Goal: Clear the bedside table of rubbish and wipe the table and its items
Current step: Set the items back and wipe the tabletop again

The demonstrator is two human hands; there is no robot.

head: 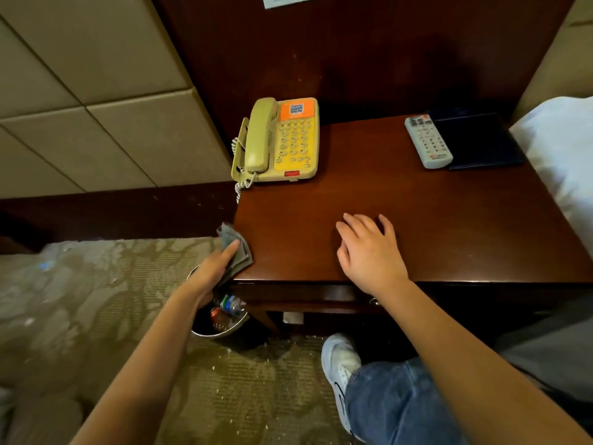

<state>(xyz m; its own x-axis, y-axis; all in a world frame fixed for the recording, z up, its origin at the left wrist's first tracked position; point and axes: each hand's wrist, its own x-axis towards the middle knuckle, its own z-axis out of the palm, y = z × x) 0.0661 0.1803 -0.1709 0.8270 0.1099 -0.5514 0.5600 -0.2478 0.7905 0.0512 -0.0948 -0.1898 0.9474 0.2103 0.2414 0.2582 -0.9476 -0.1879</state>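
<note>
**Rubbish binned, wiping in hand**

The bedside table (417,220) bears only the telephone (282,139) and remote (428,141). The bin (218,335) below holds bottles. The right hand (369,248) lies flat on the top, fingers spread. The left hand (211,271) grips the cloth (226,234) at the table's left edge. Next, probably, a sweep across the top.

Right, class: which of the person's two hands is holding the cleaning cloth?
The left hand, holding the grey cloth at the front left corner of the table. The right hand rests open and empty on the table.
</note>
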